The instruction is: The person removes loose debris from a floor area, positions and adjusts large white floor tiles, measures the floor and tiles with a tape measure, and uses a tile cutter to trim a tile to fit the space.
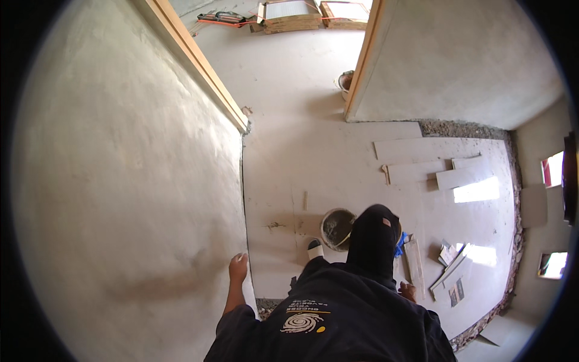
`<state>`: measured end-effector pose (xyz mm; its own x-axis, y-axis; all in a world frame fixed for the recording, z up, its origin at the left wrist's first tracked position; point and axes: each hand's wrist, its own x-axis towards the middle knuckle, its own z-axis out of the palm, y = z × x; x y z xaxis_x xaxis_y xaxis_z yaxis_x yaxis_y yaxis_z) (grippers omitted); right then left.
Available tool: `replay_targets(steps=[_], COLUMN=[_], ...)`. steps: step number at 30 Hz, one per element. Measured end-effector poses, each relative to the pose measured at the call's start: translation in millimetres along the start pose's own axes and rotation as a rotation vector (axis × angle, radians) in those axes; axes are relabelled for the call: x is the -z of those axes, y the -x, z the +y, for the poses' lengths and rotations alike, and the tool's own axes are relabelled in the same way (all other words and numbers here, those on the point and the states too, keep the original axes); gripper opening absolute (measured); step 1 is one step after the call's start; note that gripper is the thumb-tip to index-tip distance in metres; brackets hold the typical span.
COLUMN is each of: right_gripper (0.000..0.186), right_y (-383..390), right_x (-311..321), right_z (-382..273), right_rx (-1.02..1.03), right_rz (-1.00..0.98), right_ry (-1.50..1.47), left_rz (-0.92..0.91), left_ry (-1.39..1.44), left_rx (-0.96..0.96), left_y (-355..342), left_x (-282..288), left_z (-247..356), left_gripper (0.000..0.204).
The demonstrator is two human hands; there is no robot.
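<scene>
Beside the grey plastered wall, near its lower edge, is the left hand with its fingers curled; I cannot tell whether it touches the wall or holds something; the right hand is well apart from it, partly hidden, near a long pale strip on the floor, and its grip also I cannot tell; between the two hands, further forward, stands a round bucket with grey mix inside, partly covered by the person's knee; cut flat pieces lie scattered to the right; ahead, past a wooden door frame, are cardboard boxes.
</scene>
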<state>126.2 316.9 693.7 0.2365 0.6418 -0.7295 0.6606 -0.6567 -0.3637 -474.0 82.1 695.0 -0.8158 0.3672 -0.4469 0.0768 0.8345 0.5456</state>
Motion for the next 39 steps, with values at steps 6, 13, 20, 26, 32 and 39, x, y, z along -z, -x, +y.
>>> replay_targets(steps=[6,13,20,26,32,39], right_gripper=[0.042,0.035,0.034,0.019,0.032,0.025], right_y=[-68.5,-265.0,-432.4,-285.2,-213.9,-499.9], right_x=[12.7,-18.7,-186.3,-317.1,-391.9,-275.2], right_z=[-30.4,-210.0,-672.5,-1082.1,-1230.6,-1187.4], right_rx=[-0.025,-0.044,1.241,1.987,1.447,1.205], right_rz=[-0.040,-0.092,-0.182,-0.154,-0.666,-0.155], right_ry=[0.516,0.680,1.525,0.627,0.360,1.355], left_rz=[-0.119,0.200,0.094,0.036,-0.133,-0.185], left_ry=[-0.032,-0.074,0.047,0.168,0.140,-0.495], left_rx=[0.013,0.153,0.917,0.904,0.842,0.075], left_y=[-62.3,-103.4,-55.6,-118.8,-250.6,-545.9], left_x=[-16.9,-44.7,-128.0,-161.5,-187.2,-74.6], left_z=[57.2,-28.3,62.0,200.4,273.7,409.7], left_gripper=[0.058,0.039,0.035,0.030,0.028,0.031])
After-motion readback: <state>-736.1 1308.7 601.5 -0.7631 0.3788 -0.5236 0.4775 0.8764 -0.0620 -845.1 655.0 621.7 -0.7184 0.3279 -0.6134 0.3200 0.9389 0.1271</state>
